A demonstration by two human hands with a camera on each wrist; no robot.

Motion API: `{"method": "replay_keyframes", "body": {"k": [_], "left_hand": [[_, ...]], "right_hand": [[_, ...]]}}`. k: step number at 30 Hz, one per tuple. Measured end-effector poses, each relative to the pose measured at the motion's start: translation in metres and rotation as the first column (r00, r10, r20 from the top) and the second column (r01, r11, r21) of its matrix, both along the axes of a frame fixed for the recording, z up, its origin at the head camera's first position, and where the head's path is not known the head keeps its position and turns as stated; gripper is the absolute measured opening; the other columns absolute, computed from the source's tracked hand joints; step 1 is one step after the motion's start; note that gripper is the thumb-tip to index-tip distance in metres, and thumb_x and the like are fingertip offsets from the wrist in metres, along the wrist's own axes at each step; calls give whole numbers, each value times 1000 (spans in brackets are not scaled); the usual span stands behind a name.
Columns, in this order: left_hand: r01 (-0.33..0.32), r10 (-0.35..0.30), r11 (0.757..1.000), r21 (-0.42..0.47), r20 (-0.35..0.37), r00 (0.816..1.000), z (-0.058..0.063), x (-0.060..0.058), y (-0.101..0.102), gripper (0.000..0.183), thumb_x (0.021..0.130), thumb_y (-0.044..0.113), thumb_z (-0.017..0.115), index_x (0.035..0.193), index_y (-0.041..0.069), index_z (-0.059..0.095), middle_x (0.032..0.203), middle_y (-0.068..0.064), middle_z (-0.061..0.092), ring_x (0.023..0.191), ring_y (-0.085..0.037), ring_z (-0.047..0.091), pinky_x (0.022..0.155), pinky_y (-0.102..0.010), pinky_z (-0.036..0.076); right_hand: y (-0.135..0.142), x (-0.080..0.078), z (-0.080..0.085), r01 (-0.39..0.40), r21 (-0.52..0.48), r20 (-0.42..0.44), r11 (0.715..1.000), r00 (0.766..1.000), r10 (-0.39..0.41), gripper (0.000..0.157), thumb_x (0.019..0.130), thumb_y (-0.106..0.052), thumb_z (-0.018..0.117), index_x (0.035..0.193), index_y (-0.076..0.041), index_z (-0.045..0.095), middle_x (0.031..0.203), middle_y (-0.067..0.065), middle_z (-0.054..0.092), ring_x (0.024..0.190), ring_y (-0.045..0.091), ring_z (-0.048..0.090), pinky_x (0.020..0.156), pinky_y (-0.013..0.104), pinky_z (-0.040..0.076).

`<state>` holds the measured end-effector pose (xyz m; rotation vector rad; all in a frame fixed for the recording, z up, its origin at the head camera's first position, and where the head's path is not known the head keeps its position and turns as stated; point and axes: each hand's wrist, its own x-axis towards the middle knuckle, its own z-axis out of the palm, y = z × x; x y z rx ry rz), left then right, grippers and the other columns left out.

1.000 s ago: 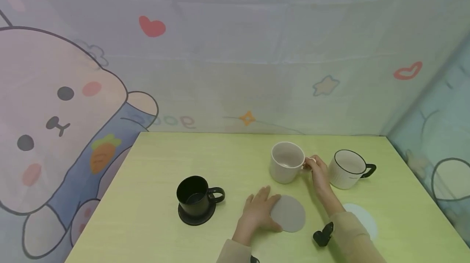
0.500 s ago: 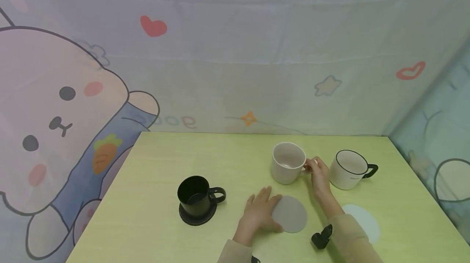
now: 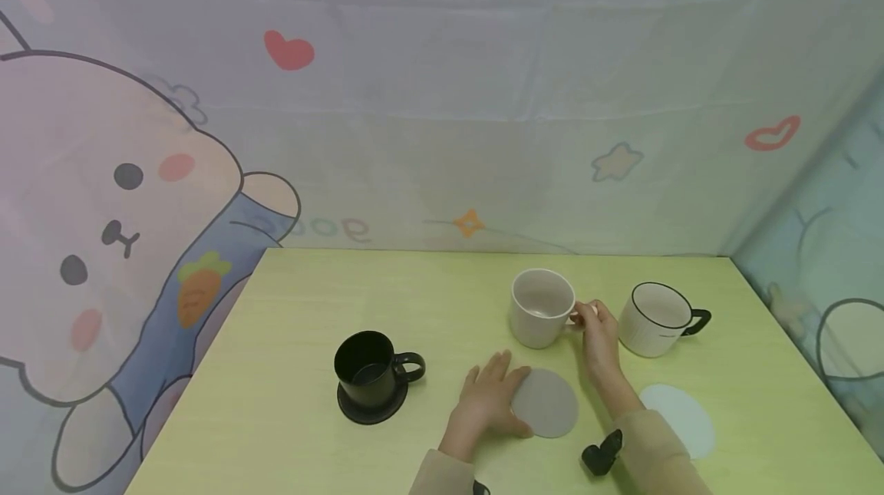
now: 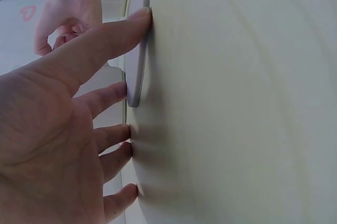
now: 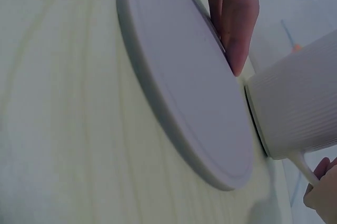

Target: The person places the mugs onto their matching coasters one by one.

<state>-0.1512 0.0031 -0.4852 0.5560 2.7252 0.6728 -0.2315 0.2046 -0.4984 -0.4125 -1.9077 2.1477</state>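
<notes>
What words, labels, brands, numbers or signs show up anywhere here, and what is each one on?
"goo", perhaps "good": faint, mirror-reversed lettering on the backdrop; the last letter is unclear.
A small mark on the white mug with the dark rim: too small to read.
I can make out no other lettering or numbers.

Head view high, forward and downward; wrist views low, close, grey coaster (image 5: 189,87) in both
</notes>
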Motion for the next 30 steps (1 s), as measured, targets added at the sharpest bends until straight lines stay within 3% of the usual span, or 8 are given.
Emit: {"method": "replay_keyframes", "body": {"k": [8,16,24,30], "left_hand": [[4,-4,1000,7,3,1000,-1,0,0,90,69,31,92,148,18,51,163,-14,34,153,-31,27,121,-57,22],[4,-4,1000,19,7,1000,3,1,-1,90,69,29,92,148,17,51,163,-15,34,153,-32,27,121,-57,22],[3,-4,1000,21,12,1000,1,1,-1,91,69,29,92,149,17,50,164,-15,33,153,-32,27,121,-57,21],[-4,4,1000,15,15,1000,1,1,-1,91,68,29,92,148,18,51,164,-15,33,153,-31,27,122,-57,21]], "right_hand": [[-2,4,-3,-5,-27,-11,1000,1000,5,29,100,-11,55,73,-12,47,74,-8,55,69,7,49,57,18,35],[-2,4,-3,-27,-62,-21,998,999,26,28,102,-9,53,75,-10,46,77,-7,54,86,8,54,83,20,44],[-6,9,0,-6,-80,-52,997,999,1,31,101,-7,54,72,-12,44,77,-8,55,81,8,52,72,18,41],[-6,10,-2,12,-112,-68,994,998,-20,32,100,-5,53,71,-13,46,76,-9,55,80,7,53,76,17,43]]}}
